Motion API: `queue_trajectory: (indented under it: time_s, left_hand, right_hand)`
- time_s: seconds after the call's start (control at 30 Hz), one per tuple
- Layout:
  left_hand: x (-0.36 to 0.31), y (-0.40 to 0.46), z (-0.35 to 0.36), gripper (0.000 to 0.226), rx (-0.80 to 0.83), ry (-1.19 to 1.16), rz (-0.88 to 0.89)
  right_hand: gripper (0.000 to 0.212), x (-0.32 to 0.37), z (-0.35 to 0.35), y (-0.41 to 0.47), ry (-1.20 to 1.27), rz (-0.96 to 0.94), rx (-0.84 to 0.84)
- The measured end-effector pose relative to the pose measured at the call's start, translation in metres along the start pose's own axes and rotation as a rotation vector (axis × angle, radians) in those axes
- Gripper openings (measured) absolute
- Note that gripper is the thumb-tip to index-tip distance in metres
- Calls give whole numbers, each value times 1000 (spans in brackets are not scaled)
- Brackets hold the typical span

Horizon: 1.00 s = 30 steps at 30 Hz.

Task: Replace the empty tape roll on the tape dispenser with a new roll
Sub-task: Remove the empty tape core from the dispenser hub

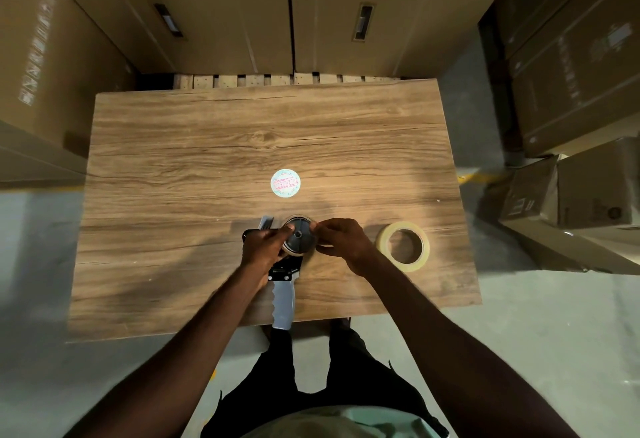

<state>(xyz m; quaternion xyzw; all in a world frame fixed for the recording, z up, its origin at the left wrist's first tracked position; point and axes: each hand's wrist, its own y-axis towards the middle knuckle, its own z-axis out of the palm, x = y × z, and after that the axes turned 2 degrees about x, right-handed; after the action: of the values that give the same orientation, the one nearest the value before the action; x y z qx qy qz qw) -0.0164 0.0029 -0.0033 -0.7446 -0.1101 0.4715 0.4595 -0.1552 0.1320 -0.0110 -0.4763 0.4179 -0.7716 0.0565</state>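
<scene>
A tape dispenser with a grey handle and black frame lies on the wooden table, its handle hanging over the near edge. A thin, nearly bare tape core sits on its dark hub. My left hand grips the frame and touches the core's left side with the thumb. My right hand pinches the core's right rim with its fingertips. A fresh roll of clear tape lies flat on the table just right of my right hand.
A round white sticker is on the table beyond the dispenser. Tall cardboard boxes on a pallet stand behind the table, with more boxes stacked at left and right. Grey floor surrounds the table.
</scene>
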Motion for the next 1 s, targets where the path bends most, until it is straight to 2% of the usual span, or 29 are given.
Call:
queue_trajectory:
  time_s: [0.1, 0.3, 0.47, 0.67, 0.83, 1.0]
  left_hand:
    - [5, 0, 1, 41, 26, 96, 17]
    - [7, -4, 5, 55, -46, 239, 66]
    - [5, -7, 12, 45, -113, 323, 94]
    - [6, -10, 16, 51, -242, 383, 126]
    - [3, -14, 21, 49, -289, 434, 145]
    - [-2, -22, 21, 46, -265, 430, 151]
  right_hand:
    - [51, -4, -1, -1, 40, 16, -5]
    - [47, -14, -1, -3, 87, 52, -37]
    - [44, -17, -4, -6, 102, 40, -23]
    - [35, -18, -8, -8, 117, 24, -11]
    - [41, -14, -7, -13, 138, 36, -15]
    - [30, -12, -8, -19, 163, 15, 6]
